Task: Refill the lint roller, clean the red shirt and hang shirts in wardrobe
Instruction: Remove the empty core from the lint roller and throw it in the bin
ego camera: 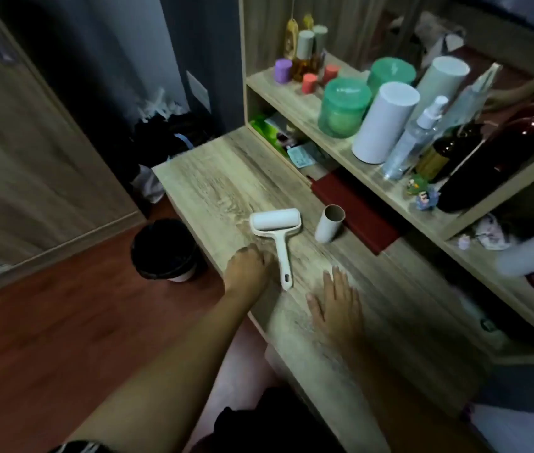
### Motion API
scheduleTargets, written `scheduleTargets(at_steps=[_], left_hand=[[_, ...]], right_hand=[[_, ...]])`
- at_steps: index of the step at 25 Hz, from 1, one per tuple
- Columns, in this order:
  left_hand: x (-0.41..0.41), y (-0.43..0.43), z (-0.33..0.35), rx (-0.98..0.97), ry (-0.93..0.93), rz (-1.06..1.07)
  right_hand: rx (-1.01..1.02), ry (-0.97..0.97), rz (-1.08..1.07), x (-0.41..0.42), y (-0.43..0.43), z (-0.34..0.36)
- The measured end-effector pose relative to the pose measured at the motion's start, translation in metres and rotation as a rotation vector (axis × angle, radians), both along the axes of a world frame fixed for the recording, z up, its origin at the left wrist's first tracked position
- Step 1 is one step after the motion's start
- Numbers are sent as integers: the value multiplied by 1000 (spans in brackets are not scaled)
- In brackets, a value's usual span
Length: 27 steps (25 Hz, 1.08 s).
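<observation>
A white lint roller lies on the wooden desk, roll end away from me and handle towards me. An empty cardboard core stands upright just to its right. My left hand rests on the desk beside the handle, fingers curled, holding nothing that I can see. My right hand lies flat on the desk with fingers spread, right of the handle's end. A white roll, blurred, lies in the lower shelf compartment at the far right. No shirt shows.
A black-lined waste bin stands on the floor left of the desk. The shelf holds bottles, green jars and white cylinders. A dark red book lies under the shelf. Bags sit in the far corner.
</observation>
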<state>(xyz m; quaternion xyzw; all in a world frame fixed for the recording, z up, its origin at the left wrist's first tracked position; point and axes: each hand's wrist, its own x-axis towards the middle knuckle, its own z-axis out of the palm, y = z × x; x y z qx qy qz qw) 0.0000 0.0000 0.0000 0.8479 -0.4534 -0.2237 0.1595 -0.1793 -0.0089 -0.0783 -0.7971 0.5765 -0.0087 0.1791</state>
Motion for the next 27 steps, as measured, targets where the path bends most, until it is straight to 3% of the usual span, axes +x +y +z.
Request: scheduleTargets(at_steps=[7, 11, 17, 20, 23, 26, 27], left_hand=[[-28, -62, -39, 90, 152, 207], [-29, -69, -56, 62, 258, 334], [-30, -49, -44, -50, 258, 381], [-28, -10, -39, -130, 245, 238], [-24, 35, -35, -135, 189, 91], [-24, 53, -33, -116, 169, -29], [-23, 59, -29, -135, 162, -70]], right_hand=[[-145, 71, -15, -2, -1, -21], [-131, 70, -27, -4, -1, -24], [-106, 68, -31, -4, -1, -22], [-58, 33, -36, -3, -1, -20], [119, -362, -219, 9, -5, 8], [497, -952, -522, 40, -12, 59], [600, -1067, -573, 49, -10, 71]])
